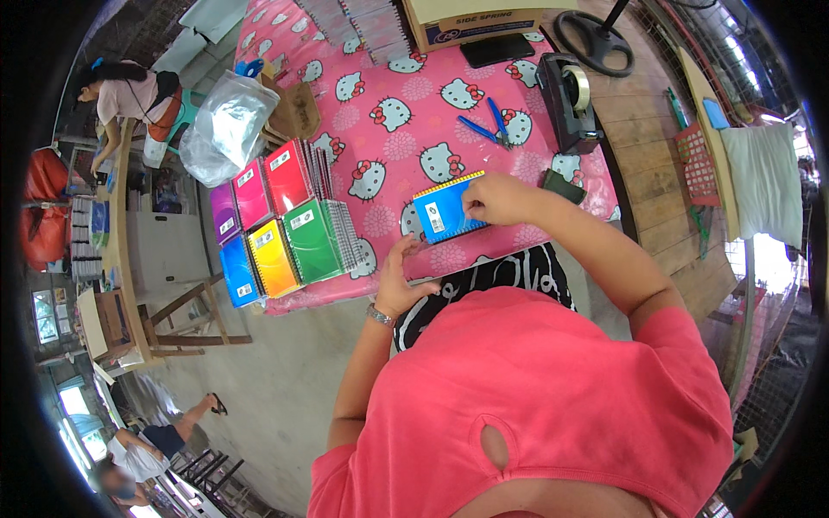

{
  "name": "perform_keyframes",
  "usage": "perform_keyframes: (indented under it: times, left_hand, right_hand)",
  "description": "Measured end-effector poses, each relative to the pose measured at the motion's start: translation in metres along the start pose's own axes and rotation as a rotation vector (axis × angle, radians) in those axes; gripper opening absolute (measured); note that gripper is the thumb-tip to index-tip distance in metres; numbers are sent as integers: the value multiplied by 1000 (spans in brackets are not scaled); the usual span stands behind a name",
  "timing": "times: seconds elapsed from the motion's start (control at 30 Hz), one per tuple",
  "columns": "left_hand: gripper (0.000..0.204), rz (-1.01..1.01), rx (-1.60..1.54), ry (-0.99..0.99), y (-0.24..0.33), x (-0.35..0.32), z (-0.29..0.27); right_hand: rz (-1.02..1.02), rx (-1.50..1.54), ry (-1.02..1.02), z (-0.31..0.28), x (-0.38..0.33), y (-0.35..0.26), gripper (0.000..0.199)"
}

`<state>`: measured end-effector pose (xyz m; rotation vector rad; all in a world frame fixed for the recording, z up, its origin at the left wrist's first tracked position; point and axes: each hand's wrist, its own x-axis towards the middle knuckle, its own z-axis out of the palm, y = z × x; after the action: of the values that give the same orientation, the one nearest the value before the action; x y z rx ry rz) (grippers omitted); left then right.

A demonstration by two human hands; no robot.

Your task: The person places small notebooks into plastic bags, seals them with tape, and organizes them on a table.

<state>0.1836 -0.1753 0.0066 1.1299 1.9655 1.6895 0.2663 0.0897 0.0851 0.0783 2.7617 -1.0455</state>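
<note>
A small blue spiral notebook [438, 210] with a white label lies on the pink patterned table cover, and a yellow strip shows along its far edge. Over its right part, my right hand [498, 200] is closed with the fingertips pinched near the coil edge; what they pinch is too small to make out. My left hand [400, 281] is open at the near table edge, thumb and fingers apart, holding nothing. To its left stand stacks of spiral notebooks in several colours, among them a green one [313, 237], a yellow one [273, 257] and a red one [289, 177].
Blue-handled pliers [490, 127], a black tape dispenser [568, 108] and a dark green pouch [564, 186] lie to the right. Farther back are a black phone [498, 51], a cardboard box [475, 28] and more notebooks [377, 28]. Clear plastic bags [229, 121] sit at left. Two people are beyond.
</note>
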Motion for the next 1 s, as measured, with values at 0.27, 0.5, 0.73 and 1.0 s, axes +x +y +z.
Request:
perform_keyframes:
  times: [0.27,0.5,0.73,1.0]
  left_hand:
    - [15,-562,-276,329,-15,-4,-4]
    - [52,441,733,-267,36,17,50]
    - [72,308,951,-381,22,20,64]
    - [72,248,998,-438,25,19,65]
  right_hand:
    - [125,33,-365,-5,39,23,14]
    - [102,-47,-390,-6,43,16,14]
    - [-64,120,-213,-13,8,30,19]
    - [242,235,-71,-32,-27,91,28]
